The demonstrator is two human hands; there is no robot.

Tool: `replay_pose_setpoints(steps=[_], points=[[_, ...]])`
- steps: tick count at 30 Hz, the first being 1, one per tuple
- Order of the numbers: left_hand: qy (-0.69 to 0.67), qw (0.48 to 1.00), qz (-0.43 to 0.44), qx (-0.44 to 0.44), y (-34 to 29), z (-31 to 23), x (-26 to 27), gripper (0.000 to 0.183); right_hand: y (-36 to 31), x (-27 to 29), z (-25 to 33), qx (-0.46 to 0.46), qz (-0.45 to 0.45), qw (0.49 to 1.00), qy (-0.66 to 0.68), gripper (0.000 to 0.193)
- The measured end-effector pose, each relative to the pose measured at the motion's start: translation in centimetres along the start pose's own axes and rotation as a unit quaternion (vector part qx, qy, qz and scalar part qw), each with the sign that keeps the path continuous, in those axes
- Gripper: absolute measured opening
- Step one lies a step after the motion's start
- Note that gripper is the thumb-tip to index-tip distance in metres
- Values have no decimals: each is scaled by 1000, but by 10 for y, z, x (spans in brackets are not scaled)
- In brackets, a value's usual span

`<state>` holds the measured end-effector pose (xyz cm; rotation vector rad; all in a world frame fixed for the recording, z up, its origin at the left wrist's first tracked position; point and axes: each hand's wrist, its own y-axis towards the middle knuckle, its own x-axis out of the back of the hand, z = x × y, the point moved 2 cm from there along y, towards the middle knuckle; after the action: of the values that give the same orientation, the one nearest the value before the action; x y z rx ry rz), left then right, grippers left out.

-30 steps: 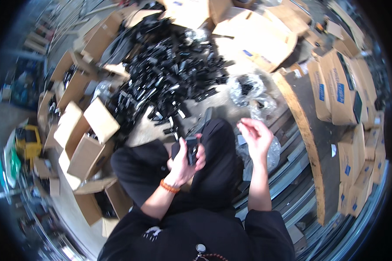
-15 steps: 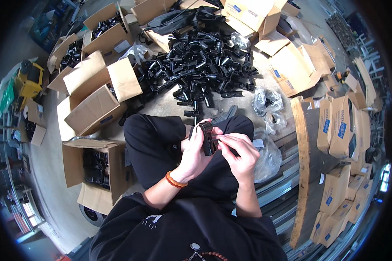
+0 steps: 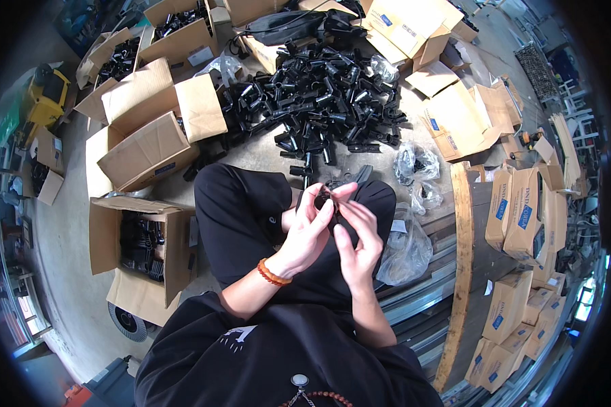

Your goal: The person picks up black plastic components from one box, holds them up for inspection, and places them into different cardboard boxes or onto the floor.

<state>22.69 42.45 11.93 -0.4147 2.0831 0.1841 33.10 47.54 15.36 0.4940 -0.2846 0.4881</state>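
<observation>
On my feed, left hand (image 3: pixel 307 234) clamps a black part (image 3: pixel 324 202) near centre, over crossed legs (image 3: pixel 234 214) | right hand (image 3: pixel 360 241) between 4 and 5 o'clock of it, fingers overlapping; I can't tell whether they grip | black pile (image 3: pixel 319 95) at 12 o'clock | clear bag (image 3: pixel 411 254) at 4 o'clock

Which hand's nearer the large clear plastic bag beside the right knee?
Right. The right hand is left of the large clear plastic bag, not touching it; the left hand is farther left.
</observation>
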Motion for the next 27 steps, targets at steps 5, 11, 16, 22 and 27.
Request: replay_pose_setpoints(steps=[5,11,16,22,27], points=[[-6,1000,-23,15,2,-6,0,27,-25,-15,-13,-149,12,974,168,40],[161,986,-44,31,2,-13,10,31,-20,-9,-27,-318,34,880,352,38],[127,988,-45,76,4,-33,7,42,-9,7,-38,-363,-5,797,483,33],[39,997,-4,68,2,-30,18,66,-1,3,-15,-115,-77,969,206,36],[-30,999,20,22,2,-21,17,82,-1,-14,3,2,-84,991,101,38]])
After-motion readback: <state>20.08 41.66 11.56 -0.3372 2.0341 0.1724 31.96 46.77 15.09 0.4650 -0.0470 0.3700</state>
